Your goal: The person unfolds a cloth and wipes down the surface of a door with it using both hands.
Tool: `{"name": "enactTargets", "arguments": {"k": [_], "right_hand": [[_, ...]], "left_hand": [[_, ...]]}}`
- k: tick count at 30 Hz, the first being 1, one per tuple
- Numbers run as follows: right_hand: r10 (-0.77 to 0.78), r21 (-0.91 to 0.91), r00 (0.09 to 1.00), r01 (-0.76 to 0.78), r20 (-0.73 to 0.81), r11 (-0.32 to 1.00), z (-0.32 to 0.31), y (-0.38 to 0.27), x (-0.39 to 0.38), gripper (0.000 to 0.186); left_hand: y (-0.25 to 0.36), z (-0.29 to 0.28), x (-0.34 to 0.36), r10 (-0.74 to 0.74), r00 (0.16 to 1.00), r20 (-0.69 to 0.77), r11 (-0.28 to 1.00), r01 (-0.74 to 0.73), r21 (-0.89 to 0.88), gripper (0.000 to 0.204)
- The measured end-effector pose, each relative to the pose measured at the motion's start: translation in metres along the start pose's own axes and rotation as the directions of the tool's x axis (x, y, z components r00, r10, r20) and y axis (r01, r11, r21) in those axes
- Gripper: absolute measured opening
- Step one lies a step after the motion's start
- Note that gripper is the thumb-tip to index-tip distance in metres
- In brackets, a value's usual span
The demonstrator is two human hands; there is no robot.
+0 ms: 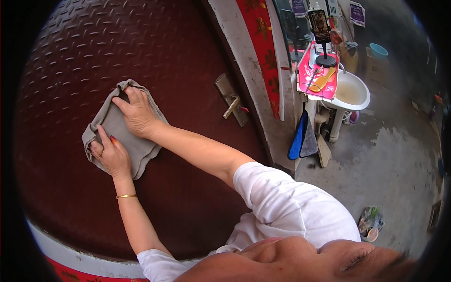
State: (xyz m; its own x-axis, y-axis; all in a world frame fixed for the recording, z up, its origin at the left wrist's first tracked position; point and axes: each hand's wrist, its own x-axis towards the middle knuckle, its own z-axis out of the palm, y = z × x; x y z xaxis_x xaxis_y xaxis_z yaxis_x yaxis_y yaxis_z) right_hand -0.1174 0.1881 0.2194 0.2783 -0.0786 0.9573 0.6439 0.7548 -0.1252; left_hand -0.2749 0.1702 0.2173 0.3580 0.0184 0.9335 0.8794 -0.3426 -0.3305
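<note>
One creased grey cloth (139, 149), edge folded; left hand (112, 157) and right hand (138, 113) pinch it against one maroon door (188, 202).

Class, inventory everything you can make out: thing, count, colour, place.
Door: 1, dark red, left
Cloth: 1, grey, against door
Handle: 1, metallic, on door
Patterned strips: 2, red, beside door
Phone: 1, black, upper right
Comb: 1, yellow, below phone
Washbasin: 1, white, right
Bowl: 1, blue, upper right
Hanging pads: 2, blue and grey, below comb
Bag: 1, clear, lower right
Bracelet: 1, gold, left wrist
Sleeves: 2, white, bottom
Left hand: 1, bare, on cloth
Right hand: 1, bare, on cloth
</note>
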Motion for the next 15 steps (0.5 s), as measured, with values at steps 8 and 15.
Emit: {"name": "enactTargets", "arguments": {"k": [8,15], "right_hand": [[-0.245,-0.236,0.969,0.241,0.011,0.941,0.023,0.013,0.051,0.055],[-0.314,-0.09,0.948,0.309,-0.047,0.947,0.057,0.031,0.137,0.064]], "left_hand": [[-0.005,0.001,0.066,-0.129,0.992,-0.01,0.939,0.125,0.32,0.063],[-0.055,0.025,0.152,0.016,0.979,-0.202,0.924,0.063,0.378,0.057]]}}
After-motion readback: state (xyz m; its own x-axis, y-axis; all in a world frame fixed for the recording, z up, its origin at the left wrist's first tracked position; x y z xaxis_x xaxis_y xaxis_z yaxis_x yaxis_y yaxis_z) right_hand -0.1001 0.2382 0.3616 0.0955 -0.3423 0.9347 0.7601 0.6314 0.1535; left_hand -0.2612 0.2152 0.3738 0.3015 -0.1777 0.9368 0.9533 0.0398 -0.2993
